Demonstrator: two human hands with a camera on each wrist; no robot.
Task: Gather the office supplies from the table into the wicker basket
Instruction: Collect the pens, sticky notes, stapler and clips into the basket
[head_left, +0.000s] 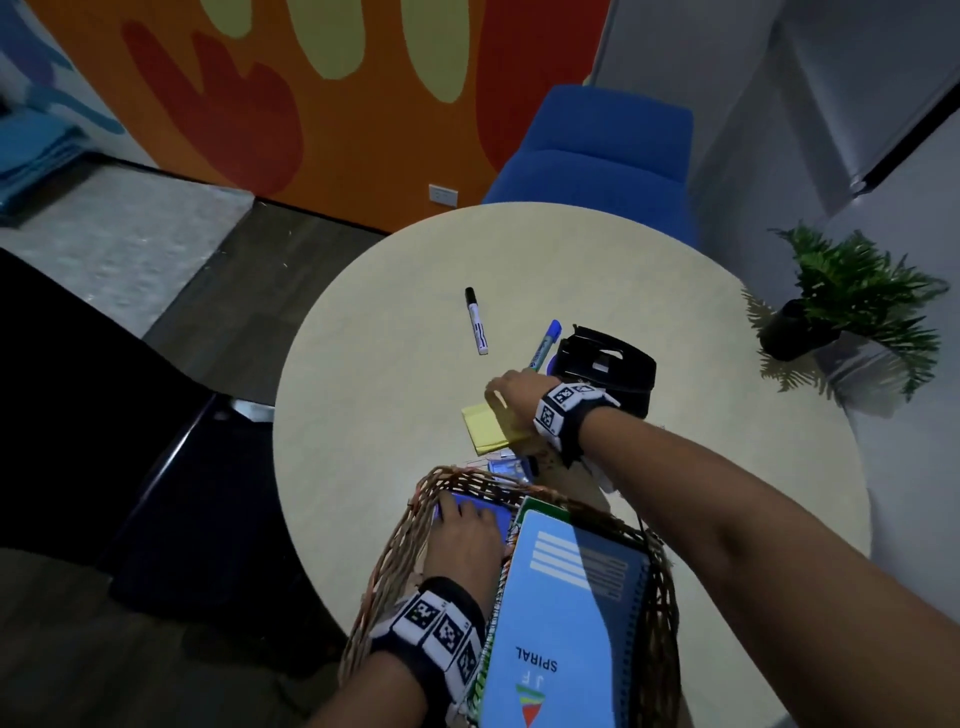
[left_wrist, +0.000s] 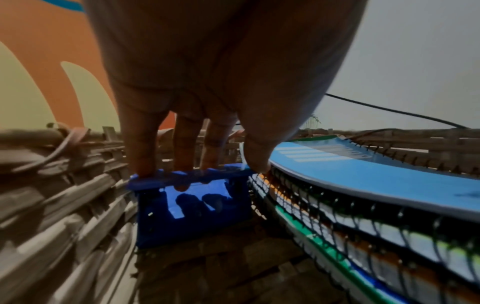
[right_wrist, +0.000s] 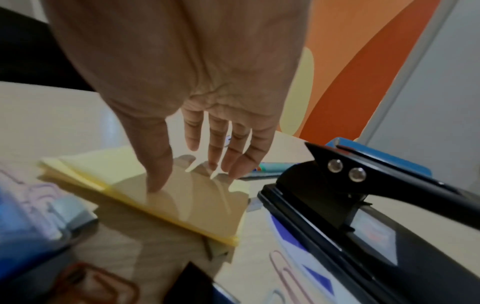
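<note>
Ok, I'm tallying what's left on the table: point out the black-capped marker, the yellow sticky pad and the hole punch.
black-capped marker (head_left: 477, 323): head view, mid-barrel.
yellow sticky pad (right_wrist: 202, 203): right wrist view, top sheet.
hole punch (head_left: 605, 364): head view, black top lever.

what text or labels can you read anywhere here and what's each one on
"SPIRAL" on the blue notebook cover, in the basket.
"J F" just below it, same cover.
White marker on the table: print too small to read.
Blue pen: unreadable.
Hole punch label: blurred.

Left hand (head_left: 462, 535) on blue box (head_left: 498, 514) inside wicker basket (head_left: 395, 566); right hand (head_left: 517, 389) over yellow notepad (head_left: 483, 426).
</note>
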